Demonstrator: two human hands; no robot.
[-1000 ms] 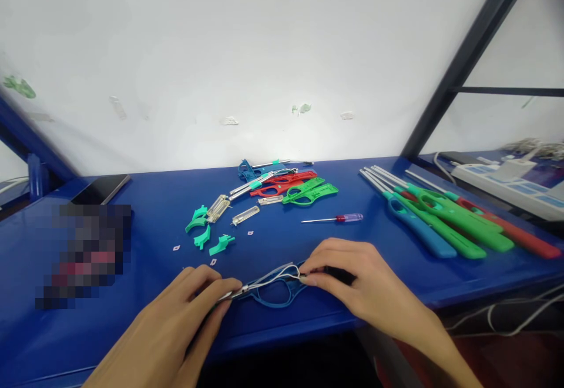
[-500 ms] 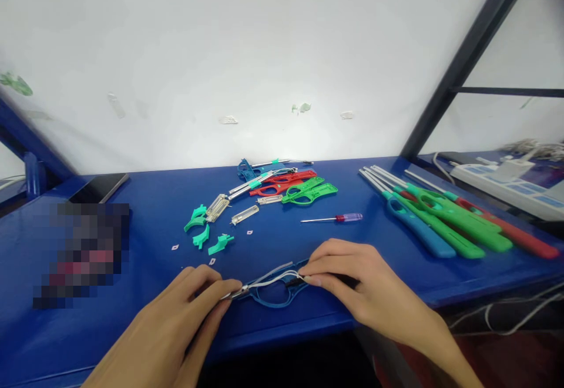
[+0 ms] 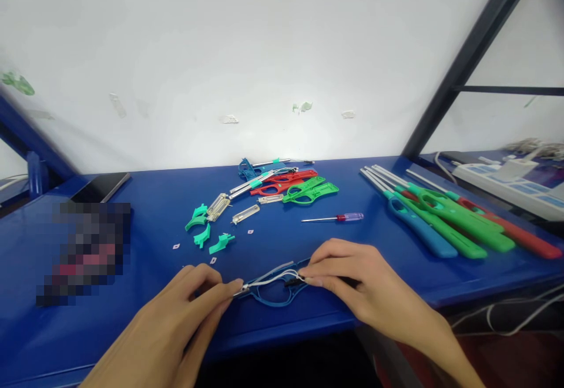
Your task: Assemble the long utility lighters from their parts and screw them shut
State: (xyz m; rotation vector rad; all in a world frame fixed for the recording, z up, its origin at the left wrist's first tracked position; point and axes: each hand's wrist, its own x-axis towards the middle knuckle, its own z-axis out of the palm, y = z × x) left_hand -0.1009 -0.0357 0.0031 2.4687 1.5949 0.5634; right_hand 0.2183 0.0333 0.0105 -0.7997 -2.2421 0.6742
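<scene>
Over a table (image 3: 275, 244), my left hand (image 3: 185, 303) is pinching a rod (image 3: 238, 292), my right hand (image 3: 352, 270) wires (image 3: 269, 281), along 1 blue shell (image 3: 274, 304).

Carries a wide scatter across a glossy blue table (image 3: 145, 223). Bears at right a cluster of long-nosed lighters (image 3: 467, 217) in blue, green and red, pointing toward the back. Holds mid-table a purple-handled screwdriver (image 3: 350, 217), red casings (image 3: 308, 174), green casings (image 3: 324, 191), clear pieces (image 3: 245, 214), teal pieces (image 3: 220, 243) and small pale chips (image 3: 213, 260). Supports at left a dark phone (image 3: 103, 187) beside a blurred-out object (image 3: 92, 235).
</scene>
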